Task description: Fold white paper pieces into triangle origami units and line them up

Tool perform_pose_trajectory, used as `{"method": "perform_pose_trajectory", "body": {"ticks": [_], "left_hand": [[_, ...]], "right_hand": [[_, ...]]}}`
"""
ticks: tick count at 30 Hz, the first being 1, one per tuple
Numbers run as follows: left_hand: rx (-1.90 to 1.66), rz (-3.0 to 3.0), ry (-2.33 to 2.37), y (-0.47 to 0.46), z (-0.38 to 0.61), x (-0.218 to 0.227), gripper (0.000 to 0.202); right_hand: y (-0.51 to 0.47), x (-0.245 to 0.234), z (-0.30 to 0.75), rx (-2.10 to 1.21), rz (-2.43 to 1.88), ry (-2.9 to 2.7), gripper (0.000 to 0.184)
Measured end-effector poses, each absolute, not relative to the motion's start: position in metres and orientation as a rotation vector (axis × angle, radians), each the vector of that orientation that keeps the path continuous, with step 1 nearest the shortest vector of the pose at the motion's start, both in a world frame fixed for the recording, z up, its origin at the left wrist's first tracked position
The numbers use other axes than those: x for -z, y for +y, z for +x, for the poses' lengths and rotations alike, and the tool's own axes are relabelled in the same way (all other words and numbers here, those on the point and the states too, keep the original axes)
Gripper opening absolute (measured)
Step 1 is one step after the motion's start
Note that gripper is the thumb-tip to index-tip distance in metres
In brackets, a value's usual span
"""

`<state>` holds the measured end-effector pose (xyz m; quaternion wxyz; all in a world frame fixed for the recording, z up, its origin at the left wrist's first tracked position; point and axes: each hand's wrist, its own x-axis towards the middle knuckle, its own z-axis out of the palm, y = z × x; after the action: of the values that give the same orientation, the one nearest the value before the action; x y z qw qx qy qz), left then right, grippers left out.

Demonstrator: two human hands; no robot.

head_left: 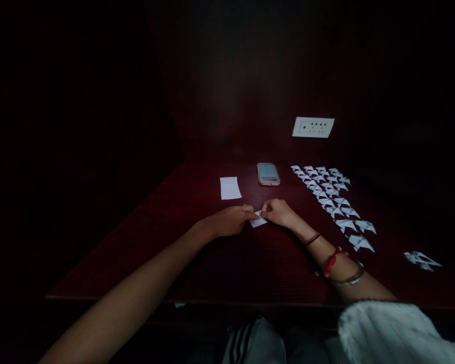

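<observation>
A small folded piece of white paper (258,221) lies on the dark red table between my two hands. My left hand (235,218), with a ring on one finger, pinches the paper's left side, fingers closed. From the right, my right hand (278,211) grips the paper's upper right edge between thumb and fingertips. The exact folds are too small to make out. Just beyond my left hand rests a flat white sheet of paper (230,188).
Rows of several folded paper figures (329,194) cover the table's right side. A phone (268,174) lies near the back. Paper scraps (422,260) sit at the right front. A socket panel (313,127) is on the back wall. The table's front edge (212,302) runs below my forearms.
</observation>
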<state>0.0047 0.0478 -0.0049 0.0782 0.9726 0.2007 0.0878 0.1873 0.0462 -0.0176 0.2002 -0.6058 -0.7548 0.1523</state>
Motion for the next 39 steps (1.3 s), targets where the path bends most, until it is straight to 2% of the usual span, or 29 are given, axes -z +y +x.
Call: {"method": "perform_pose_trajectory", "body": {"ticks": [12, 26, 39], "left_hand": [[-0.216, 2.941, 0.615, 0.048, 0.007, 0.002, 0.046], [-0.140, 2.987, 0.821, 0.028, 0.005, 0.007, 0.042], [-0.089, 2.989, 0.842, 0.030, 0.005, 0.007, 0.045]], "right_hand": [[0.045, 0.016, 0.188, -0.443, -1.699, -2.072, 0.006], [0.044, 0.019, 0.203, -0.411, -1.306, -2.210, 0.013], [0.047, 0.023, 0.196, -0.383, -1.408, -2.137, 0.011]]}}
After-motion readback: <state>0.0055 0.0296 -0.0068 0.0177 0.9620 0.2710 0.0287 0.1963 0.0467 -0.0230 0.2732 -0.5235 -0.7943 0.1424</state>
